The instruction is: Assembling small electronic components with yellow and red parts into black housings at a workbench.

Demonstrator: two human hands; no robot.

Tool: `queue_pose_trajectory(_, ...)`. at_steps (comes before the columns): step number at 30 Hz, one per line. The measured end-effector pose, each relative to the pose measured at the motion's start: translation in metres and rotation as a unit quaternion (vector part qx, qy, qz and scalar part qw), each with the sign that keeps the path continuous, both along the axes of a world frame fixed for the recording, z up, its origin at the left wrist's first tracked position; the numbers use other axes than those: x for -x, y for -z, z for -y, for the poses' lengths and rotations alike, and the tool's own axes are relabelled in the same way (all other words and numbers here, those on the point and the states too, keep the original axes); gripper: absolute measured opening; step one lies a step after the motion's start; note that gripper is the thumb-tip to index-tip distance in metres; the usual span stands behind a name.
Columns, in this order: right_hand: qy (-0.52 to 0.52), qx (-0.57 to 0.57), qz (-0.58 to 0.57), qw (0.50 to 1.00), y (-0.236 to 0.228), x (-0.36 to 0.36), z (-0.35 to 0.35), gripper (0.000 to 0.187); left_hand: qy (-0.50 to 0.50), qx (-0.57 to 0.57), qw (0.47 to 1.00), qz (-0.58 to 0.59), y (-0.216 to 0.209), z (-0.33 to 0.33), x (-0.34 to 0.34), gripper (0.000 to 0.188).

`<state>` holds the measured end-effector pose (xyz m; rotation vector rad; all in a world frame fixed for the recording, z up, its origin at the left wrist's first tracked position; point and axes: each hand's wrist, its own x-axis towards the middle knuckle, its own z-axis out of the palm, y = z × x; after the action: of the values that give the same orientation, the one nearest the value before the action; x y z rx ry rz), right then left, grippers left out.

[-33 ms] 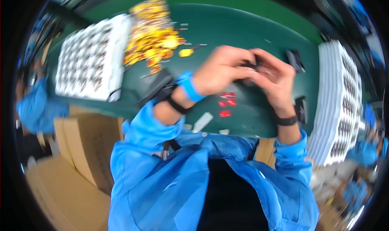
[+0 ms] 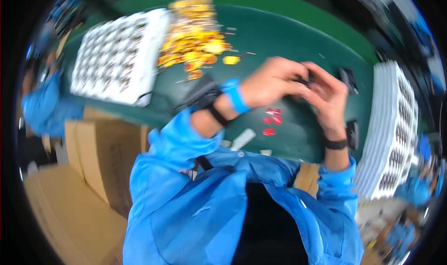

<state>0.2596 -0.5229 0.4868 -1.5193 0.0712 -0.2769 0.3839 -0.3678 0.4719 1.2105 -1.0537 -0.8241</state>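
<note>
Over the green table (image 2: 298,141), my left hand (image 2: 272,82) and my right hand (image 2: 331,97) meet around a small black part (image 2: 302,80). The fingers of both are bent and closed on it. Most of the part is covered by fingers and blurred, so its kind does not show. Just below my hands lie several small red pieces (image 2: 274,117). Up and to the left is a heap of yellow pieces (image 2: 198,53), some with thin leads. One yellow piece (image 2: 231,60) lies apart, nearer my left hand.
A white tray (image 2: 160,37) of small parts stands at the left, a stack of white trays (image 2: 372,139) at the right. Black parts (image 2: 348,80) lie beyond my right hand. A pale strip (image 2: 243,139) is near the front edge. Cardboard boxes (image 2: 100,162) stand lower left. Other people work on both sides.
The whole view has shifted a little, so the table and its things appear farther right. My two hands stay together around the black part.
</note>
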Motion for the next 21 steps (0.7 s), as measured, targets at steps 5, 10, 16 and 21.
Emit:
queue_pose_trajectory(5, 0.085, 0.247, 0.004, 0.965, -0.027, -0.002, -0.004, 0.062, -0.171, 0.032, 0.968, 0.18, 0.019, 0.006, -0.005, 0.023)
queue_pose_trajectory(10, -0.038, 0.388, 0.132, 0.911, -0.118, -0.029, -0.104, 0.027, -0.211, -0.014, 0.957, 0.201, 0.037, 0.0, -0.001, 0.024)
queue_pose_trajectory(16, -0.253, 0.584, 0.232, 0.736, -0.068, -0.187, -0.254, 0.012, -0.129, 0.057, 0.977, 0.16, 0.043, -0.001, -0.009, 0.037)
queue_pose_trajectory(21, -0.328, 0.659, 0.111, 0.668, -0.042, -0.229, -0.332, 0.021, -0.128, 0.035, 0.968, 0.213, 0.05, -0.002, -0.009, 0.037)
